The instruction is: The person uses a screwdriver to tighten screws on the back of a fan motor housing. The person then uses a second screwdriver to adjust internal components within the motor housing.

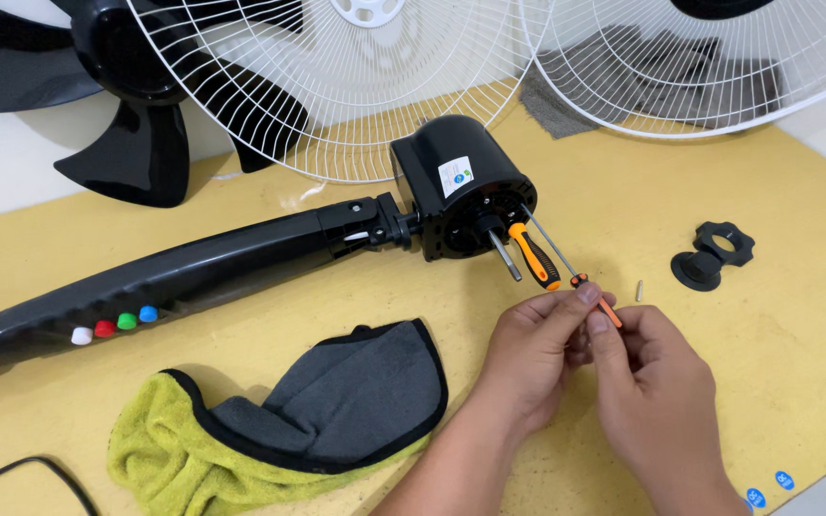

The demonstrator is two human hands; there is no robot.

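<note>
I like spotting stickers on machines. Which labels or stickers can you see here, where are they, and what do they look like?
Label: on the black fan motor housing, a white rectangle with small blue and green marks.
Round stickers: two small blue circles on the yellow table, at its bottom right edge.

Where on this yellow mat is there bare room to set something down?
Bare mat lies right of the right hand, below the black nut. More lies between the motor housing and the nut, below the grille. It is crowded around both hands, the left hand, the screwdrivers, a loose screw and the cloth.
</note>
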